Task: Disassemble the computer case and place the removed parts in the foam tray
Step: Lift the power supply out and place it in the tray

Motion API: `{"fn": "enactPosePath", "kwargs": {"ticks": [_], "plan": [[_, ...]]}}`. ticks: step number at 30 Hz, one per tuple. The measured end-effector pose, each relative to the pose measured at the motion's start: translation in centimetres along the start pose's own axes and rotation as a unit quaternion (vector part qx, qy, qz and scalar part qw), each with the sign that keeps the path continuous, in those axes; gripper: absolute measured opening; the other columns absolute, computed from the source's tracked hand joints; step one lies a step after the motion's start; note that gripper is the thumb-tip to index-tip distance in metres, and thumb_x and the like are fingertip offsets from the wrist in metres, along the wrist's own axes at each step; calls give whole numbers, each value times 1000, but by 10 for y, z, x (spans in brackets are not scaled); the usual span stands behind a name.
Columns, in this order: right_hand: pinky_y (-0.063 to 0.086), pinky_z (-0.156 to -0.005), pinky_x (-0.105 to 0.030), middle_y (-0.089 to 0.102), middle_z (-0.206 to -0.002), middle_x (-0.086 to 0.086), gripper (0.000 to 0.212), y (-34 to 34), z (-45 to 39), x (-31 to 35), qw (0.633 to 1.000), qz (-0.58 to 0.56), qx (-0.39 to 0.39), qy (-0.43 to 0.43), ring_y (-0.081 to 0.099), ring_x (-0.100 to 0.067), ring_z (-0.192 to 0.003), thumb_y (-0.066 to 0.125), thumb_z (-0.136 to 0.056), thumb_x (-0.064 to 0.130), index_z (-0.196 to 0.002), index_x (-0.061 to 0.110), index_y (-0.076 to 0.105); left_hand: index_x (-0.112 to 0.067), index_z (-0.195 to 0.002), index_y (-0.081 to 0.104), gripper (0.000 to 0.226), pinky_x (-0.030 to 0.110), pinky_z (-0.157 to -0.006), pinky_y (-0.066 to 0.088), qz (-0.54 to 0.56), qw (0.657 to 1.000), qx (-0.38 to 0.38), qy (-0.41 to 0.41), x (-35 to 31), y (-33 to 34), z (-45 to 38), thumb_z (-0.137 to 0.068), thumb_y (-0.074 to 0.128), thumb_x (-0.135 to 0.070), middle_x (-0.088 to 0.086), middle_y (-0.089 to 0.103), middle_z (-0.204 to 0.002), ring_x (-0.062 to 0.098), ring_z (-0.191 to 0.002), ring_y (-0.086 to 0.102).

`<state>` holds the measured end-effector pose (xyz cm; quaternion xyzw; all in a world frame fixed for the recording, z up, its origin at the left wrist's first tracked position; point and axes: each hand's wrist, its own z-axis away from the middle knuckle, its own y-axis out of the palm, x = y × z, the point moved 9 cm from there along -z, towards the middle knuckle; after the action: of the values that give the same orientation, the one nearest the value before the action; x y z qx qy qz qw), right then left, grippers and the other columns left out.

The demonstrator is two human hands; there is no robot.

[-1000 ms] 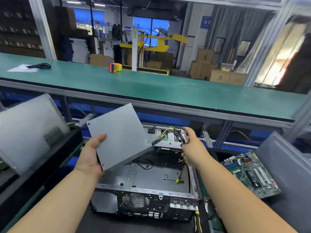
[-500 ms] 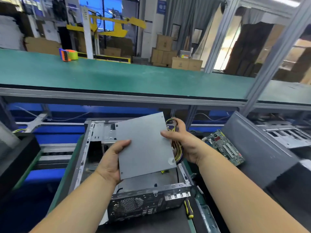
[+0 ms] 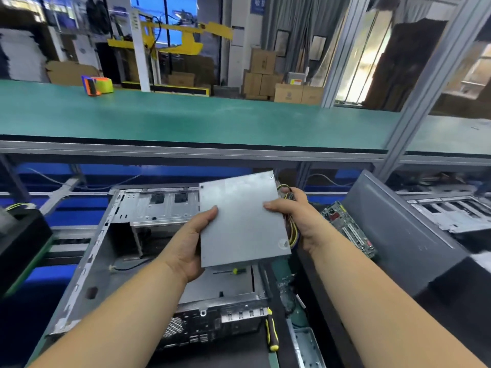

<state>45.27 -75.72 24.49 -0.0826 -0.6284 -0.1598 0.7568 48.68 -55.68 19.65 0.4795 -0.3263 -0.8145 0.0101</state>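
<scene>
Open computer case (image 3: 111,264) at 7 o'clock on counter. Left hand (image 3: 190,244) grips power supply (image 3: 243,221) left edge, fingers curled under, centre frame above case. Right hand (image 3: 299,221) pinches right edge plus cable bundle (image 3: 292,229). Motherboard (image 3: 348,229) at 3 o'clock.

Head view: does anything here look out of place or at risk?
The screwdriver with the yellow-black handle lies at the right rear corner of the open computer case, close to the bench edge. Nothing else stands out.
</scene>
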Motion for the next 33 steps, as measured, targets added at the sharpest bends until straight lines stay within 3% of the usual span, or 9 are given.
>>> {"fn": "enactPosePath", "kwargs": {"ticks": [3,5,7,10,14,17,24,29,33], "plan": [[59,-82,-54,64,-115,-18,96,-38,-10,9,999,1,-44,3,71,-34,-90,90,-37,30,-121,19,44,-25,-121,64,61,32,-83,49,-118,992,1,45,5,23,-5,-70,66,-58,-4,70,-117,15,-102,68],[56,-87,-56,64,-112,-16,106,-69,-19,12,995,16,-97,3,68,-36,-95,89,-34,36,-125,17,38,-35,-140,46,72,30,-98,35,-269,959,-32,80,9,28,-9,-75,61,-63,-22,56,-127,5,-118,50],[54,-90,-54,60,-113,-12,105,-100,-28,16,987,45,-153,-9,64,-34,-97,88,-35,41,-121,24,30,-38,-148,33,67,29,-102,33,-395,910,-62,111,15,28,-15,-88,59,-55,-17,45,-141,7,-127,42],[53,-88,-54,55,-115,-8,100,-133,-44,18,969,144,-201,-5,61,-33,-97,84,-35,52,-111,39,20,-38,-149,31,62,21,-98,37,-506,847,-92,133,25,25,-21,-93,58,-45,-9,35,-151,9,-129,41],[53,-84,-55,53,-117,-10,107,-154,-71,2,933,284,-221,27,58,-35,-95,78,-33,60,-120,33,23,-36,-149,32,64,34,-114,30,-603,768,-136,167,24,24,-23,-92,60,-40,-8,32,-151,14,-139,31],[51,-86,-54,45,-131,-18,115,-156,-92,-25,927,306,-207,70,54,-39,-102,83,-38,54,-131,27,21,-32,-149,34,62,33,-115,28,-650,721,-144,194,23,27,-24,-93,60,-39,-8,36,-149,13,-138,32],[52,-78,-51,36,-139,-21,120,-135,-127,-69,897,397,-136,140,51,-42,-104,88,-51,47,-143,29,12,-31,-146,38,55,31,-112,29,-667,697,-163,205,29,25,-31,-95,56,-40,-10,40,-146,12,-135,34],[46,-71,-46,36,-136,-21,117,-128,-145,-74,873,448,-132,139,48,-37,-92,86,-56,50,-142,28,10,-30,-146,39,55,29,-111,29,-662,698,-176,210,24,20,-39,-94,56,-39,-9,42,-144,12,-134,35],[43,-73,-47,37,-134,-20,113,-129,-162,-78,856,477,-128,152,44,-38,-94,84,-57,52,-139,25,12,-32,-145,39,53,26,-109,28,-651,708,-184,201,26,14,-43,-95,55,-40,-13,41,-143,9,-134,34]]}}
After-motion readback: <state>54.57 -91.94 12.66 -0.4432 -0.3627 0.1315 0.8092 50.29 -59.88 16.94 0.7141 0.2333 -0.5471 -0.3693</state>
